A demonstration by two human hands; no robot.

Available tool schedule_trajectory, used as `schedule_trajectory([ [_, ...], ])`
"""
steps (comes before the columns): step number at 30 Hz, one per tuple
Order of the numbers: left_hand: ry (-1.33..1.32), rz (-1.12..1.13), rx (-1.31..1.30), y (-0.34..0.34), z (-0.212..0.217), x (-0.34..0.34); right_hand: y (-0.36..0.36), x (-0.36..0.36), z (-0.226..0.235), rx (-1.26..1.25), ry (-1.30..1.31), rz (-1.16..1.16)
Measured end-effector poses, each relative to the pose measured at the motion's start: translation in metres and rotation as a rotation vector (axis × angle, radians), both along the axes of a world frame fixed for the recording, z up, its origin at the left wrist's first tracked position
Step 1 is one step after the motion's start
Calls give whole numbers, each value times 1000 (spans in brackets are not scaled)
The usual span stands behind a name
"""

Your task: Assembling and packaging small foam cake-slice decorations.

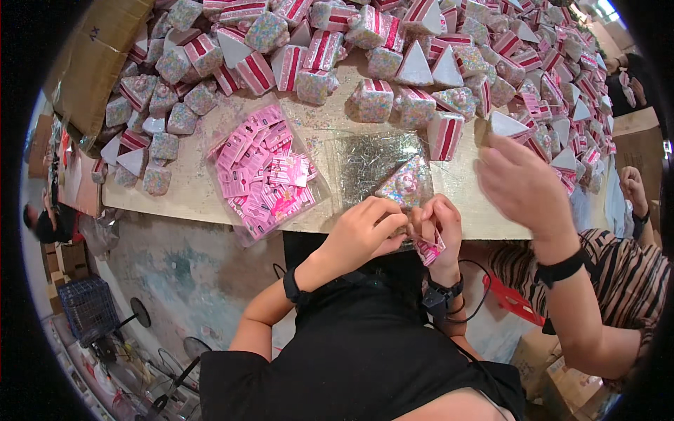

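Observation:
Both of my hands meet at the table's near edge. My left hand [366, 228] is closed in a pinch, its fingertips by my right hand's; what they hold, if anything, is hidden. My right hand [442, 228] grips a pink printed tag [430, 249], which hangs tilted below the fingers. Just beyond them lies a cake-slice ornament [407, 177] with a pastel sprinkle coating. It rests on a clear plastic sheet or bag [379, 151] with silvery strands. To the left is a clear bag of pink tags [263, 172].
A large heap of cake-slice ornaments [323, 49] covers the far side of the table [189, 189]. A cardboard box [102, 63] stands at the far left. Close on the right, a co-worker's hand [519, 179] reaches over the table, blurred. A red plastic stool [512, 298] is below.

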State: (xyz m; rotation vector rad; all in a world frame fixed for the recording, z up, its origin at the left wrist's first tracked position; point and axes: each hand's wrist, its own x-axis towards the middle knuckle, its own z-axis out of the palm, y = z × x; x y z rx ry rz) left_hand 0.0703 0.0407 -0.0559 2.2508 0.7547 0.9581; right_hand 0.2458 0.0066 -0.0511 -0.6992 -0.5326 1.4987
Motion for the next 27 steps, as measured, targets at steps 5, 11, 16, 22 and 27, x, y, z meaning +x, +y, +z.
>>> schedule_trajectory([
  [5,37,-44,-46,-5,-5,-3,19,11,-30,372,-391,382],
  [11,152,19,-181,-21,-29,-11,103,-79,-2,1762,-2001,511],
  [16,122,-22,-167,-15,-24,-22,114,-107,-9,1919,-2091,646],
  [22,138,-27,-99,-25,-29,-18,116,-111,6,1909,-2166,663],
  [27,49,-17,-179,-27,-14,-5,120,-109,20,1815,-2117,621],
])
